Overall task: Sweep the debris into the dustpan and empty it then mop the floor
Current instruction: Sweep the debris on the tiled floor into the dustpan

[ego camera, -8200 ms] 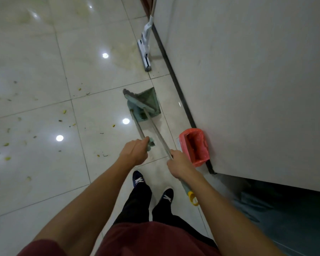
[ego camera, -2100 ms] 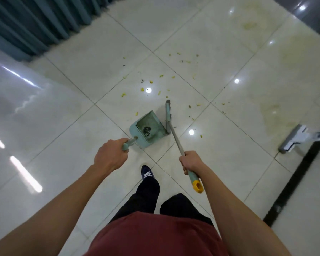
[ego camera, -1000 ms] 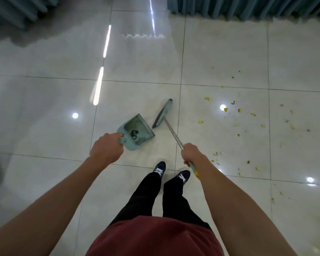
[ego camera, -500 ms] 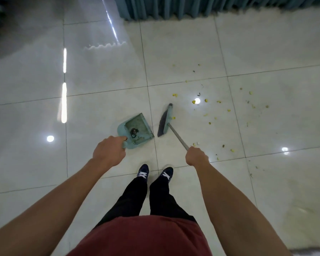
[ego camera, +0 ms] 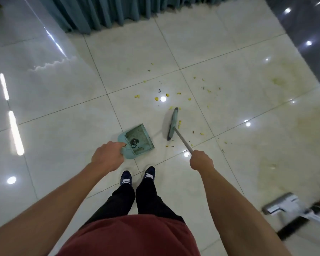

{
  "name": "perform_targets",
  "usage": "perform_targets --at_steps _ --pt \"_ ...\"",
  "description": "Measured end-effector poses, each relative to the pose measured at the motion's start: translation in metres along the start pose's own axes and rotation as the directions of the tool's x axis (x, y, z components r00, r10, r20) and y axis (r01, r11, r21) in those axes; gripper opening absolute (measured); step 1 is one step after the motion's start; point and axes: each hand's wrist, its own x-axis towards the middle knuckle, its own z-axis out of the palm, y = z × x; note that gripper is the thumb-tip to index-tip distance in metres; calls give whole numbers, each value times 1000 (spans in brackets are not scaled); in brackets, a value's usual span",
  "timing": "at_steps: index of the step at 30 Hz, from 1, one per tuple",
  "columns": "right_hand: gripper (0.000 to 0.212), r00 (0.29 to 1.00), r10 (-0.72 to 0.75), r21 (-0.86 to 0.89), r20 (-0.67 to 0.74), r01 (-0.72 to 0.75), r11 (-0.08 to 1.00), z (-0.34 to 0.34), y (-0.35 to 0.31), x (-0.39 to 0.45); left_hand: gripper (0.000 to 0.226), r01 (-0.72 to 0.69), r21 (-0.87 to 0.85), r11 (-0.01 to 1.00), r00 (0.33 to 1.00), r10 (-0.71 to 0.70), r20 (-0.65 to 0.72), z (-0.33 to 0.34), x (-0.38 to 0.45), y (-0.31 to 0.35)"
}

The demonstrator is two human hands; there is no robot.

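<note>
My left hand (ego camera: 107,156) has its fingers curled round the stub handle of the dustpan (ego camera: 137,140), and my right hand (ego camera: 201,160) is fisted round the grey shaft of the broom (ego camera: 173,126). The pan sits just ahead of the left fingers with its open mouth pointing away and to the right; whether its lip touches the tile I cannot tell. A dark clump already lies in it, close to the comb teeth by the handle.

The broom head stands ahead of the right fingers, a clear gap apart from the pan's mouth. The debris (ego camera: 166,95), yellow bits and a few dark scraps, is scattered beyond and to the right of the bristles, with some crumbs lying against the head and a few nearer my right knuckles.

My worries: a quick stroke could flick the light pieces past the pan, or push them under its lip if the mouth rides high. Tipping the pan as I reposition could spill the clump back out.

The shaft's end is hidden under my right fist. Low to the right of that arm, the mop (ego camera: 284,206) is blurred and cut off by the frame edge. Farthest off, a curtain (ego camera: 107,13) hangs over the tile, and anything beneath its hem is out of sight.
</note>
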Motion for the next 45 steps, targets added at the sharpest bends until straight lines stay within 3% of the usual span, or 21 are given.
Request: perform_targets --at_steps 9,19,27,35,45 --pt "31 999 16 0 33 -16 1000 19 47 -49 45 -73 5 997 997 73 7 3 -7 3" --pt "34 972 -180 -15 153 185 983 36 73 -35 25 73 -9 997 997 -73 -27 -13 -28 33" --pt "32 948 -269 -127 169 291 948 34 104 -2 17 134 89 987 991 -131 -30 12 -35 110" --pt "32 973 -232 -208 18 231 950 14 177 20 29 88 94 992 996 -85 -35 22 -16 183" --pt "30 996 -83 -112 -32 79 990 -5 215 15 15 -87 72 994 996 88 -9 -9 17 255"
